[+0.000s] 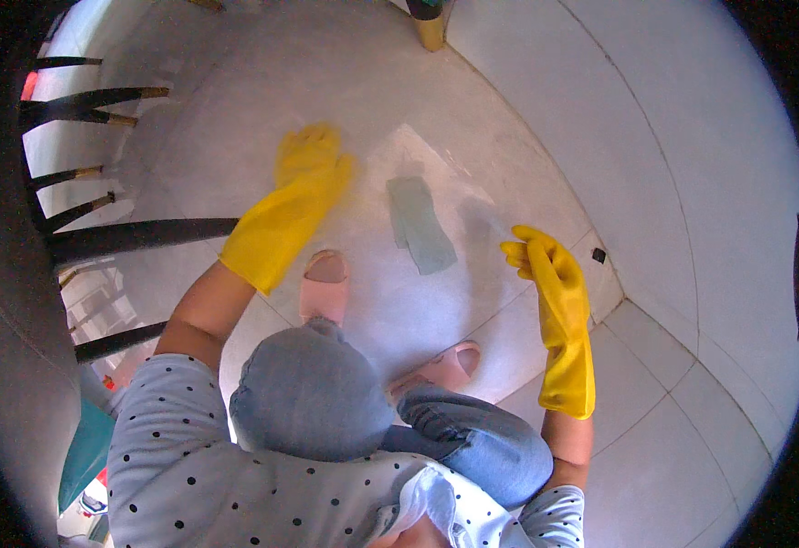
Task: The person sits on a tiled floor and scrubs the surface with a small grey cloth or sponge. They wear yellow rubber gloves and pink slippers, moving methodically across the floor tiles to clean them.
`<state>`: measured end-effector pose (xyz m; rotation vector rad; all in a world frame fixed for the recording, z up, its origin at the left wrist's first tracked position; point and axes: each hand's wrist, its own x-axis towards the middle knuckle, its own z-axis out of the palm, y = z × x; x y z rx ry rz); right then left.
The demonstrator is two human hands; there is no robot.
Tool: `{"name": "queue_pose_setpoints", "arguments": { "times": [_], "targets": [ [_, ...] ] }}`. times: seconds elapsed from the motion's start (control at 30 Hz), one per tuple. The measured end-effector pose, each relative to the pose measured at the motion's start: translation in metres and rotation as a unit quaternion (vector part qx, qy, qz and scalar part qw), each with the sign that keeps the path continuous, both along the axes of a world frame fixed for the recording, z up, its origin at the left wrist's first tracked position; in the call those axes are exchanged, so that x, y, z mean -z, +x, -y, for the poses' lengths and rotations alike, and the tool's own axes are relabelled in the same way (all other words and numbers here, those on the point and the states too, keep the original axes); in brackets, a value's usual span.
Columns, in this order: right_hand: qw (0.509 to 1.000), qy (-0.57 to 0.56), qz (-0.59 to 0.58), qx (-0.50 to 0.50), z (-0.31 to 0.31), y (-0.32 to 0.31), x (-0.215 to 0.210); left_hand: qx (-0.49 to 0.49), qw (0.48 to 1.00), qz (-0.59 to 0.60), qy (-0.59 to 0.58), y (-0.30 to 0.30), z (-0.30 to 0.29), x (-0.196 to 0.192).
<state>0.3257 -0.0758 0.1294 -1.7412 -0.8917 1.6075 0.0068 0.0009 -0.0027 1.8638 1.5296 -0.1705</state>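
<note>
Plain yellow gloves [276, 230] are covering the left hand [313, 163] and the right hand [544, 260], standing out brightly against the whitish floor [235, 100]. I'm seeing a pale green cloth [420, 224], pink slippers [324, 299] and washed blue jeans [313, 393]. Black dots are speckling the white shirt [176, 443]; black furniture legs [144, 239] are showing some tan tips [156, 92].

Floor [372, 82]: pale, tiled | lying: light green cloth [420, 224] | resting: pink slippers [325, 300], dark furniture legs [162, 235]

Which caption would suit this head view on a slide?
Left hand and right hand, both in yellow gloves, flank a pale green cloth on the tiled floor.
</note>
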Motion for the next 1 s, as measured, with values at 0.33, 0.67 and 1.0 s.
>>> {"name": "queue_pose_setpoints", "arguments": {
  "times": [0.33,0.67,1.0],
  "targets": [
    [0.998,-0.034,-0.039,-0.039,0.002,-0.007,-0.001,0.261,0.945,0.037,0.195,0.075,0.071,0.038],
    [0.998,-0.057,0.000,0.000,0.014,-0.003,0.004,0.036,0.949,-0.092,0.301,-0.092,-0.080,0.066],
    [0.996,-0.083,-0.013,-0.028,0.011,-0.010,0.002,-0.189,0.865,-0.200,0.420,-0.084,-0.099,0.095]
  ]
}}
